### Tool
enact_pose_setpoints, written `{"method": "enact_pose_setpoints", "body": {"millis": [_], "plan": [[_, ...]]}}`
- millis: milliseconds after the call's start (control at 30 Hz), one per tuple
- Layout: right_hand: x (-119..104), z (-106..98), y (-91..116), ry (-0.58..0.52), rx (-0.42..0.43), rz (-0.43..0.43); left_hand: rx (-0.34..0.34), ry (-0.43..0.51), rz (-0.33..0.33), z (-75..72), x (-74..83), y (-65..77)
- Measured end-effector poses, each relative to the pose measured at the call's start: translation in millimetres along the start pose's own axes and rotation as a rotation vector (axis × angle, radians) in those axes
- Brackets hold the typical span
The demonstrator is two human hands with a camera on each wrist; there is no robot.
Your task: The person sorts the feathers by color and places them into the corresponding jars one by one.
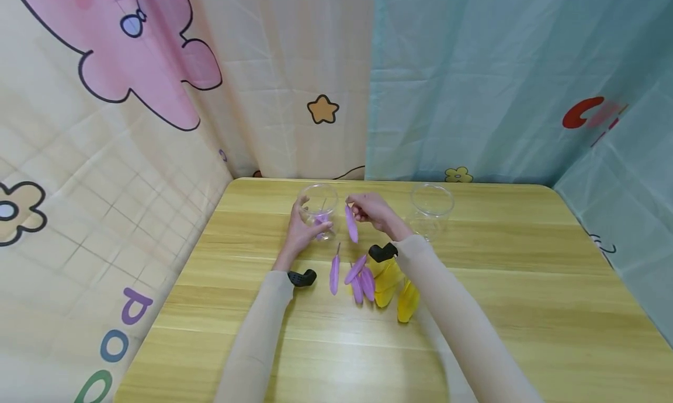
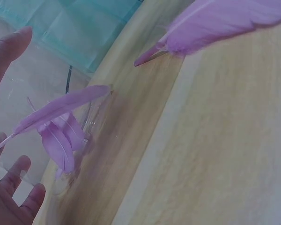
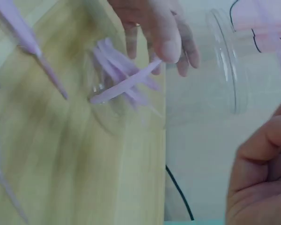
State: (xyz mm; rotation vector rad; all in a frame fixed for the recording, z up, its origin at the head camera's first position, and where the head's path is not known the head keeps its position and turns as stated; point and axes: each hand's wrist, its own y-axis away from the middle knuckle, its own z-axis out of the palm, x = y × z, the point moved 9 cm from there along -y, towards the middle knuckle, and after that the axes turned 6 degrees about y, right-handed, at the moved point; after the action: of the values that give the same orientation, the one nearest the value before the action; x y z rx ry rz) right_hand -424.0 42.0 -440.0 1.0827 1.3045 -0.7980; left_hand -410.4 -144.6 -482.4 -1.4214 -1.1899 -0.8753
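Right hand [image 1: 372, 209]: thumb and fingers drawn together in a small pinch on a slim purple feather [image 1: 351, 225]. Feather hangs just right of a clear, thin-walled cylindrical jar with a round rim [image 1: 326, 212], apart from it. Close view from the right wrist is cropped and hazy there; cannot tell whether the quill or the vane tip is pinched.

Left hand [image 1: 301, 228]: spread in a wide C, thumb on the near side of the jar, fingers round the far side, grip probably light.

Handling (estimate): feather very light, stiff along the shaft, soft and easily ruffled at the vane, likely to drift in moving air. Best hold is the bare quill, with slight pressure. Jar looks like clear plastic: light, smooth, rather slippery, easily tipped; hold low round the wall, clear of the rim.

Materials: several purple feathers inside the jar [image 3: 126, 77] cross at angles, pale shafts showing. Loose purple feathers [image 1: 357, 281] lie on the table beside broader yellow feathers [image 1: 387, 283], smooth-edged and overlapping. A second clear round jar [image 1: 431, 214] stands to the right. Tabletop [image 1: 526, 245]: yellowish, wood-grained, with a slight sheen. Behind: printed cloth curtain [image 1: 452, 87], falling in soft folds.
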Motion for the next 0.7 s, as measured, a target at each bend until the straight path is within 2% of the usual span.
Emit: {"method": "enact_pose_setpoints", "body": {"millis": [167, 267, 367, 567, 700], "plan": [[-35, 1, -5, -0.114, 0.124, -0.219, -0.003, 0.011, 0.005, 0.4, -0.7, 0.0], [-49, 3, -5, -0.155, 0.199, -0.297, -0.007, 0.021, 0.006, 1.0, -1.3, 0.7], [-54, 8, -8, -0.192, 0.242, -0.312, -0.007, 0.034, 0.008, 1.5, -2.7, 0.5], [-56, 17, -13, -0.323, 0.248, -0.354, -0.004, 0.031, 0.012, 1.6, -3.8, -0.8], [-50, 20, -17, -0.305, 0.246, -0.338, -0.005, 0.021, 0.016, 0.7, -2.9, -1.5]]}}
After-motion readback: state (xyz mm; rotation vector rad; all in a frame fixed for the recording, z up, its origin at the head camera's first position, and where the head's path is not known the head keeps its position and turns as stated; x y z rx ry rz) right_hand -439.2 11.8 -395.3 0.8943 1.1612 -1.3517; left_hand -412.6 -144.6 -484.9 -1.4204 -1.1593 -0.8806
